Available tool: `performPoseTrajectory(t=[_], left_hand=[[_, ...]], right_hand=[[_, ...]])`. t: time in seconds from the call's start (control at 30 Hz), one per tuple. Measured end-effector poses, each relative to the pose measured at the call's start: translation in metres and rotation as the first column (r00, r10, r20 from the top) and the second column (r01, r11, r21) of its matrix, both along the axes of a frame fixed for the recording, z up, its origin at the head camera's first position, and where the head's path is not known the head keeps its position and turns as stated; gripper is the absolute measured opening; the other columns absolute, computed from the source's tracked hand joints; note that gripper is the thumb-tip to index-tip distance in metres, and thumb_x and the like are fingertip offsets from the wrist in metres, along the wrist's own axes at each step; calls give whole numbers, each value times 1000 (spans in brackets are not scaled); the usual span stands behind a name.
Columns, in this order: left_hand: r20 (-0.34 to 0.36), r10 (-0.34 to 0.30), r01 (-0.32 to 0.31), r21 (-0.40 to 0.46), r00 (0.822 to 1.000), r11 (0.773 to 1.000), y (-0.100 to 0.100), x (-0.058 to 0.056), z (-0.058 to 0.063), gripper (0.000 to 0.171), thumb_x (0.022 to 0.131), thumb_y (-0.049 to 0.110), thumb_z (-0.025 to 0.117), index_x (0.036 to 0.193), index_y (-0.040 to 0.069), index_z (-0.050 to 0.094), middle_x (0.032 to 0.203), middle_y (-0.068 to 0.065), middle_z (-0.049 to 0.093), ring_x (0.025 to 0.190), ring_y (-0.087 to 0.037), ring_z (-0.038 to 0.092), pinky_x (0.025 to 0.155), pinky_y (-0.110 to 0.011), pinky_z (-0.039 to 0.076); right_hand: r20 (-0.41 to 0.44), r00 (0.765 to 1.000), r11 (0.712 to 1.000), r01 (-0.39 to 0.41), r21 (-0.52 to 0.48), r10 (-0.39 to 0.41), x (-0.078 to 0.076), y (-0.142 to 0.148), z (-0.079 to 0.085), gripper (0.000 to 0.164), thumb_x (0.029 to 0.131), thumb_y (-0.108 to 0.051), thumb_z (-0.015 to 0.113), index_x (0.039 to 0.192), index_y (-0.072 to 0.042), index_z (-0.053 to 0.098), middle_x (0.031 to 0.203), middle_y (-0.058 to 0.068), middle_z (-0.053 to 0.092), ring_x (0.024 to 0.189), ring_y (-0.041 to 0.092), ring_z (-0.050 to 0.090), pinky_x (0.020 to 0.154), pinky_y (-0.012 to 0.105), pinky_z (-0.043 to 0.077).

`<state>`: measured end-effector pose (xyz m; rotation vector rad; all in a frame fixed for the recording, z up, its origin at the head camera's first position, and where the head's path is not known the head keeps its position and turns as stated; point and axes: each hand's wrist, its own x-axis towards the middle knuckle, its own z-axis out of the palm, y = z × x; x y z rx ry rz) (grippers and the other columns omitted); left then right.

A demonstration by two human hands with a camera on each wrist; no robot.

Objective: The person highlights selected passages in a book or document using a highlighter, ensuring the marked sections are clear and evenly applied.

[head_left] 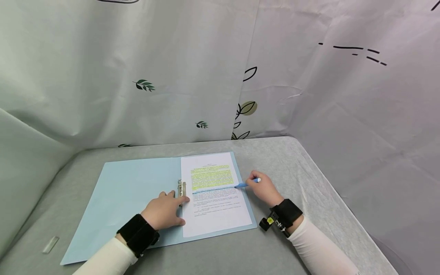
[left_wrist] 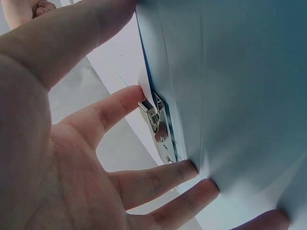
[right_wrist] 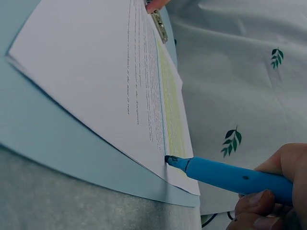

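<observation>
A light blue clip folder (head_left: 137, 191) lies spread on the table with a printed sheet (head_left: 216, 225) on its right half. The upper paragraph is marked in yellow; a blue streak runs under it. My right hand (head_left: 264, 189) pinches a blue highlighter (right_wrist: 240, 179), its tip touching the sheet near the right end of the blue streak. My left hand (head_left: 165, 212) rests spread over the folder's fold, thumb and index finger at the sheet's left edge. Beside the index finger sits the metal clip (left_wrist: 157, 122), partly covered by that hand in the head view.
A small pale strip-shaped object (head_left: 50, 245) lies on the grey tabletop (head_left: 275, 160), left of the folder. Behind the table hangs a white curtain (head_left: 172, 76) with leaf prints. Both wrists wear black bands (head_left: 287, 213).
</observation>
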<state>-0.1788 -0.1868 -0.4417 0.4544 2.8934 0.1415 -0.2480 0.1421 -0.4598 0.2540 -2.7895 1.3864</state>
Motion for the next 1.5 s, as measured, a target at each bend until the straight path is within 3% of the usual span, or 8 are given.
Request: performPoseTrajectory(t=[0.47,0.83,1.03,1.5], left_hand=[[0,6,-6,2,1000,1000,-2,0,-5,69,65,49,84,126,24,64,128,-26,55,94,-37,54,66,-48,51],[-2,11,-11,-11,1000,1000,-2,0,-4,68,65,49,84,125,24,65,125,-24,56,90,-34,53,66,-47,51],[2,12,-12,-8,1000,1000,-1,0,-3,68,65,49,84,126,24,65,125,-24,57,89,-32,52,65,-46,50],[7,7,-7,-6,1000,1000,1,-1,-1,69,65,49,84,126,24,65,122,-22,58,84,-29,50,62,-43,49]], right_hand=[[-27,1000,1000,-7,-2,7,2,0,-4,13,87,-8,57,75,-8,57,67,4,44,59,19,41,51,27,31],[-37,999,996,-15,-89,12,3,-6,-6,14,91,-10,57,77,-8,57,63,5,48,53,17,41,48,25,32],[-1,999,993,-39,-112,40,5,-20,-4,15,93,-13,56,79,-8,57,65,7,50,52,18,41,46,25,31],[-59,972,964,-235,-122,230,11,-68,-9,16,96,-15,55,80,-14,57,66,4,54,56,16,46,54,27,36]])
